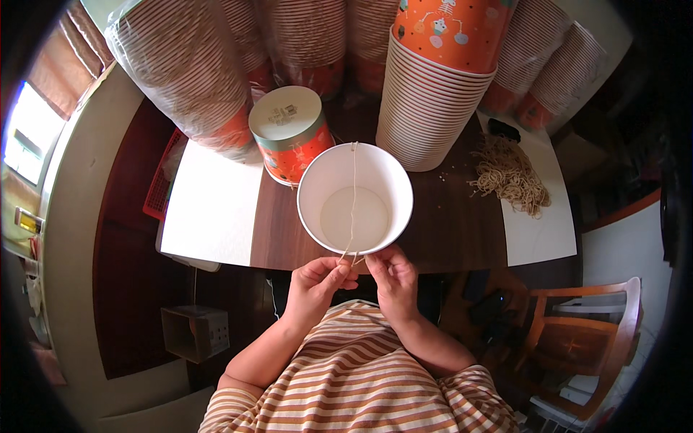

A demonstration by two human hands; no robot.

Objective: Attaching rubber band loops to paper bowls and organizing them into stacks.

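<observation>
A white paper bucket (390, 184) stands upright at the table's near edge, its mouth facing up. A thin beige string (354, 191) runs across the opening from a hole in the far rim to the near rim. Just outside that near rim, my left hand (321, 285) pinches the string between thumb and index finger. Close on its right, my right hand (393, 285) is closed at the rim with a strand of the same string at its fingertips. Its grip is partly hidden by its own fingers.
An upside-down orange bucket (289, 155) sits behind left. A tall stack of buckets (422, 97) rises behind right, and plastic-wrapped stacks (188, 79) line the back. A bundle of loose strings (509, 173) lies on the right. A wooden chair (585, 339) stands at lower right.
</observation>
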